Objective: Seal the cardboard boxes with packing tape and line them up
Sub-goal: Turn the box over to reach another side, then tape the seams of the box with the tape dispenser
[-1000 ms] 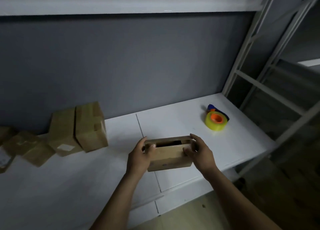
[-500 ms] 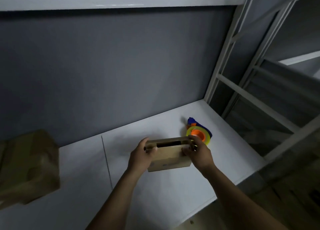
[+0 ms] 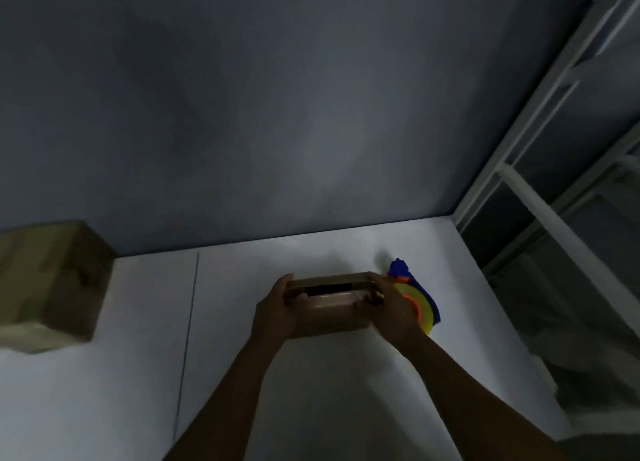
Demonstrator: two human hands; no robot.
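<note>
Cardboard box (image 3: 329,310): small, brown, just left of the tape roll (image 3: 425,313) and partly covering it from where I look.

- Long axis runs left to right, an end in each grip. The frame is blurred, and I cannot tell whether the bottom touches the desk (image 3: 311,391) or hangs just over it.
- Left grip (image 3: 273,308): on the end far from the roll, fingers curled over the top back edge, thumb on the near face.
- Right grip (image 3: 391,308): wrapped round the end next to the roll, between me and the roll.
- The top shows a dark slot along its length, so I judge it not yet sealed. A pale glossy strip lies beside the slot; whether it is flap or tape is unclear.
- Roll: yellow with an orange core, lying on the desk, with a blue part (image 3: 399,268) behind it.
- Bigger box (image 3: 52,280): well left of the roll, against the wall.

Reading: the roll lies straight off the box's right end, so my right grip is the nearer one. My left would have to steady the box alone.
</note>
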